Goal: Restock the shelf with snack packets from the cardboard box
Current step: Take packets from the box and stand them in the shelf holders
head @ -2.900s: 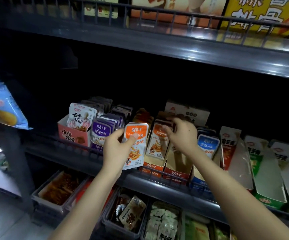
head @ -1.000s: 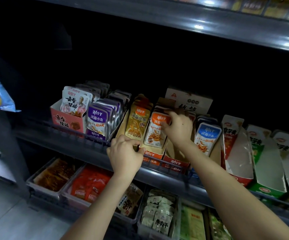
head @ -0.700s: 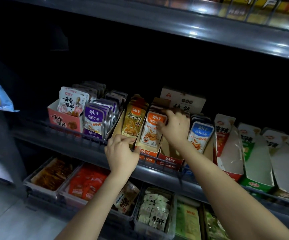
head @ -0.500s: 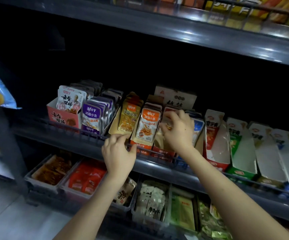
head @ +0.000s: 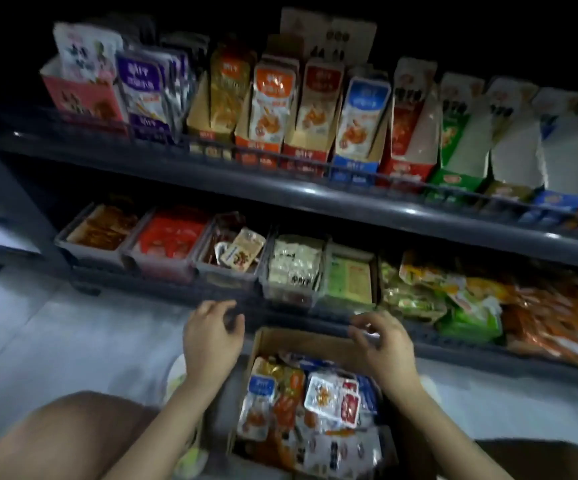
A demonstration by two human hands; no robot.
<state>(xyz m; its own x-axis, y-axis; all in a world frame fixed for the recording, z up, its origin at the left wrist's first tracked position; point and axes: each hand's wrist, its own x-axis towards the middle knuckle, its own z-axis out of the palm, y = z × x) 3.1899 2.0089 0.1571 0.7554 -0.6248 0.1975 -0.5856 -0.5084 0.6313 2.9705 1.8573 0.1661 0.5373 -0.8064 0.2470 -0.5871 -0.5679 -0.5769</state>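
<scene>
Loosely open: left grip (head: pixel 209 336), right grip (head: pixel 384 344)

left hand (head: pixel 211 336): empty, fingers loosely curled | right hand (head: pixel 384 341): same

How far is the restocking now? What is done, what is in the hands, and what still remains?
Done: the middle display boxes on the shelf hold upright packets. In hand: nothing; the left hand and right hand hover empty at the cardboard box. Left: many snack packets lie in it, and the right-hand display boxes look almost empty.
</scene>
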